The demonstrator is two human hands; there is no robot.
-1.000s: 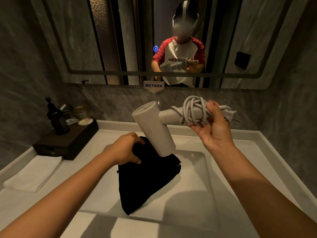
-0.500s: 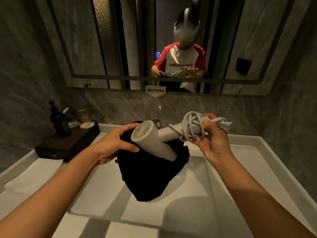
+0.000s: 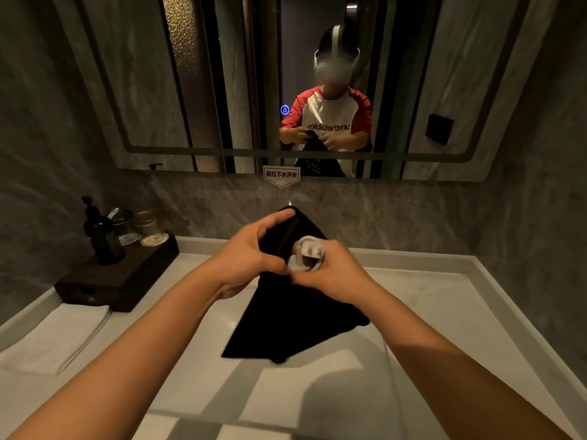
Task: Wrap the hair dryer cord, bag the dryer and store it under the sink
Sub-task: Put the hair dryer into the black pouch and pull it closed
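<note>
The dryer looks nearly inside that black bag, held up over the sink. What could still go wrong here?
1. Only the end of the hair dryer shows above the black bag; the wrapped cord may loosen or snag at the opening.
2. The left hand and right hand hold the bag above the sink; a slip could drop it into the basin.

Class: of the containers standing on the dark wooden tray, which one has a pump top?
The dark bottle at the tray's left end; the others are short, clear glass jars with lids.
</note>
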